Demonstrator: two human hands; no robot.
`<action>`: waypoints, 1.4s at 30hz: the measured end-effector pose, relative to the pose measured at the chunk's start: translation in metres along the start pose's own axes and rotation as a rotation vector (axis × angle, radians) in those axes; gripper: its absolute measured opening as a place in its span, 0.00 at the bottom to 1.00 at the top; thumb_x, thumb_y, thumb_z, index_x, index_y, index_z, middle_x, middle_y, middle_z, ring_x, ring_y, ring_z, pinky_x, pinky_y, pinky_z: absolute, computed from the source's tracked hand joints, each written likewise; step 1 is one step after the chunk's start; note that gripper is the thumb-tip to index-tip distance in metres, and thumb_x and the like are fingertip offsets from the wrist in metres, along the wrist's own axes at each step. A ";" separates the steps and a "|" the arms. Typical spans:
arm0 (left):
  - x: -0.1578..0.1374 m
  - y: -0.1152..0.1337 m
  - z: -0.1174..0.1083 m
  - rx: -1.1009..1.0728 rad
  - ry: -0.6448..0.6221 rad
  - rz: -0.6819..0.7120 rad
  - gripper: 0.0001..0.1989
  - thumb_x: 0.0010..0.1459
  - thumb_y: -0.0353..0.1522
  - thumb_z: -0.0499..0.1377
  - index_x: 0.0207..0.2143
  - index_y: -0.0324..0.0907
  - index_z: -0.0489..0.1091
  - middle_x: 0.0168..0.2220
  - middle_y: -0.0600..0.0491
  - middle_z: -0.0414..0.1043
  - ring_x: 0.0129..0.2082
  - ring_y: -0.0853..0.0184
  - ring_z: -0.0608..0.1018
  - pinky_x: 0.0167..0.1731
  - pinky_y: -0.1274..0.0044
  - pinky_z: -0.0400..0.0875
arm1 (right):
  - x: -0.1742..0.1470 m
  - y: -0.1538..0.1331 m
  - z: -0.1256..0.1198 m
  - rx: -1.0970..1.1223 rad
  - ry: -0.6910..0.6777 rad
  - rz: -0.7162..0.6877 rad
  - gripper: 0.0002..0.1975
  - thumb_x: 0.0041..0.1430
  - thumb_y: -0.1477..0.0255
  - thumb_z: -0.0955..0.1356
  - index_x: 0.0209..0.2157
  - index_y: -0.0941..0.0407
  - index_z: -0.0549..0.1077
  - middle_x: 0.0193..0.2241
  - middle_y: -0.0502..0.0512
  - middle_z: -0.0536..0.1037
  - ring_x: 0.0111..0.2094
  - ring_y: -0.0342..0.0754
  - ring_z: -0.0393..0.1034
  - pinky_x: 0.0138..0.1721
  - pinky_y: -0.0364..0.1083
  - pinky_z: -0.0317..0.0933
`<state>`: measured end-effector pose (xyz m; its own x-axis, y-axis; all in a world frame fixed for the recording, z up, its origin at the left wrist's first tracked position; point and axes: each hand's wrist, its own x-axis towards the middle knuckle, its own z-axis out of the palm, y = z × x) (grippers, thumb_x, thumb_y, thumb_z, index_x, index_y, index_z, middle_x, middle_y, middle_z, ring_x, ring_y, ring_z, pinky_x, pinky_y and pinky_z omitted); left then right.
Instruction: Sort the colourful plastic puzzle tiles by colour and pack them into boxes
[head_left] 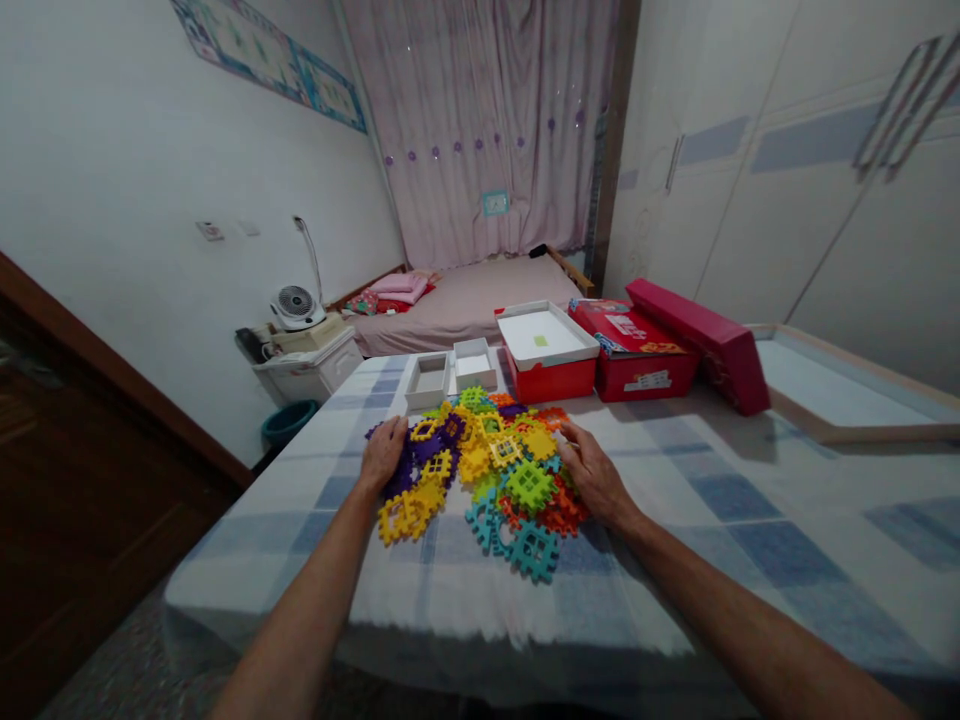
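A loose pile of plastic interlocking blocks (487, 450) with notched edges lies between my hands. At its left side are purple blocks (422, 447) and yellow blocks (412, 508). Green blocks (530, 485), orange blocks (564, 508) and teal blocks (534, 550) lie at the front and right. My left hand (384, 455) rests against the purple blocks at the left edge, fingers stretched forward, gripping nothing that I can see. Touching the right edge, my right hand (591, 470) has its fingers apart; its fingertips are partly hidden among the blocks.
Behind the pile stand two small grey-white boxes (428, 382), a red box with a white tray-like top (551, 382), and a red printed box (649, 375). A red lid (701, 345) leans against that one. To the right is a shallow wood-edged tray (847, 430). A checked cloth (675, 600) covers the table.
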<state>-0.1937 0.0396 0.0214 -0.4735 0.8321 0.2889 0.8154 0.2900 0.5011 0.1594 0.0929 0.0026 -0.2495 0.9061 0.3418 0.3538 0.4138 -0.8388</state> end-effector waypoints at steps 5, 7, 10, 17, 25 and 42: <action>-0.010 0.020 0.016 -0.197 0.036 0.063 0.25 0.57 0.48 0.48 0.45 0.39 0.71 0.48 0.47 0.73 0.50 0.62 0.71 0.54 0.70 0.62 | 0.000 0.000 -0.001 -0.045 -0.017 -0.006 0.23 0.60 0.58 0.58 0.52 0.56 0.65 0.50 0.60 0.70 0.51 0.52 0.65 0.56 0.54 0.56; -0.011 0.028 0.019 -0.260 0.071 0.056 0.25 0.56 0.48 0.50 0.44 0.39 0.72 0.47 0.47 0.74 0.50 0.61 0.72 0.53 0.69 0.63 | -0.001 -0.001 -0.001 -0.051 -0.022 -0.005 0.23 0.60 0.58 0.58 0.52 0.56 0.65 0.50 0.60 0.70 0.51 0.52 0.65 0.55 0.54 0.56; -0.013 0.043 0.024 -0.338 0.119 0.059 0.24 0.55 0.47 0.53 0.43 0.39 0.73 0.45 0.46 0.74 0.49 0.60 0.73 0.53 0.68 0.64 | 0.000 0.000 -0.002 -0.053 -0.020 -0.012 0.23 0.60 0.59 0.58 0.52 0.56 0.65 0.50 0.60 0.70 0.51 0.52 0.66 0.55 0.53 0.57; -0.018 0.093 0.031 -0.461 0.250 0.158 0.16 0.49 0.41 0.61 0.38 0.41 0.74 0.49 0.46 0.71 0.51 0.60 0.72 0.56 0.67 0.62 | 0.000 0.002 0.000 -0.061 -0.019 -0.028 0.24 0.59 0.60 0.58 0.53 0.57 0.64 0.50 0.61 0.70 0.51 0.51 0.65 0.55 0.53 0.57; -0.034 0.165 0.046 -0.391 0.160 0.480 0.10 0.51 0.28 0.57 0.37 0.43 0.74 0.42 0.50 0.76 0.46 0.65 0.75 0.52 0.70 0.67 | 0.001 0.000 -0.001 -0.021 0.001 -0.016 0.24 0.60 0.59 0.58 0.53 0.56 0.65 0.49 0.60 0.70 0.51 0.51 0.65 0.55 0.52 0.57; 0.061 0.117 0.042 0.078 -0.196 0.163 0.25 0.60 0.45 0.44 0.33 0.39 0.74 0.40 0.40 0.76 0.46 0.53 0.75 0.47 0.66 0.66 | 0.000 -0.004 -0.002 0.023 -0.020 0.011 0.23 0.62 0.60 0.58 0.52 0.57 0.65 0.51 0.59 0.69 0.53 0.50 0.63 0.57 0.52 0.54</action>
<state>-0.1135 0.1444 0.0631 -0.2666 0.9443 0.1928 0.9023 0.1743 0.3944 0.1593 0.0908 0.0068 -0.2637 0.9085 0.3241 0.3356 0.4014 -0.8522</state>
